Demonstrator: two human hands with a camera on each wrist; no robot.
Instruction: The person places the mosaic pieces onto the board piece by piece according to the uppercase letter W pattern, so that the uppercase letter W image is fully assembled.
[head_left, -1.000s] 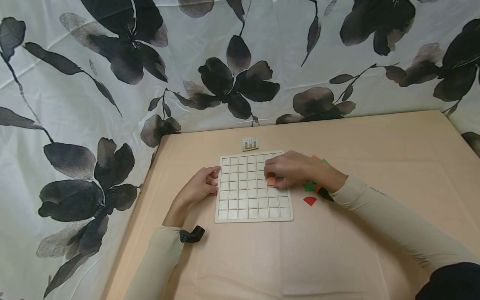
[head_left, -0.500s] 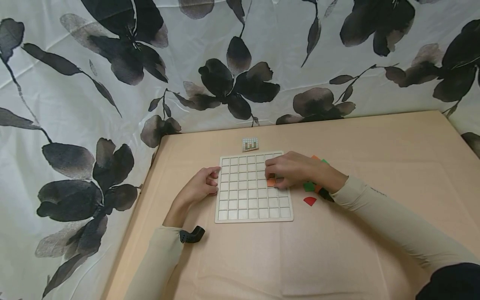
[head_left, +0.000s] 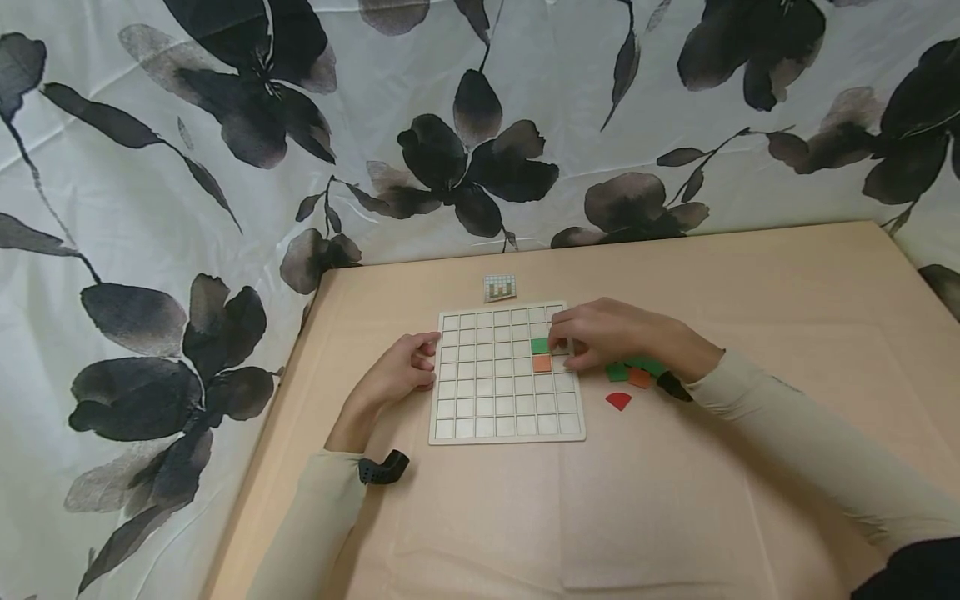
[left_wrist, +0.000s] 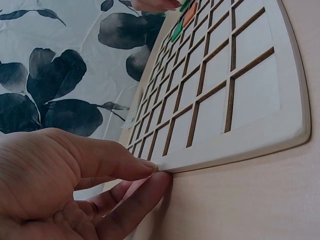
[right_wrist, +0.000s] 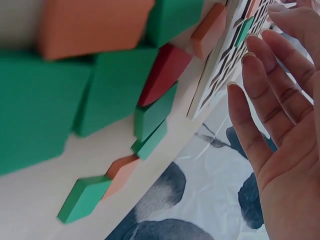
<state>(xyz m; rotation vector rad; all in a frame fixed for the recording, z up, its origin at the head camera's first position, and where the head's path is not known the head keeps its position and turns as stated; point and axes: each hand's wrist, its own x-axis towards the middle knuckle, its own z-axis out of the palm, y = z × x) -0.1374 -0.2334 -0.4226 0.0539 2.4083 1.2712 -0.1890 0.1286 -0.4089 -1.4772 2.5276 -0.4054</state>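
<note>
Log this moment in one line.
left hand: pinches grid board by edge; right hand: fingertips over board; green tile, orange tile: adjacent cells; loose pieces: beside board

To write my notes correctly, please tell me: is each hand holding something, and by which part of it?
The left hand pinches the grid board by its left edge; the right hand holds nothing visible.

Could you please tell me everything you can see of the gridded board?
The gridded board is pale and looks wooden, with rounded corners, a plain rim and darker lines between squarish cells. It lies flat on the table. One green piece and one orange piece sit in neighbouring cells. The left hand pinches its left edge; the right hand hides part of its right side, contact unclear.
</note>
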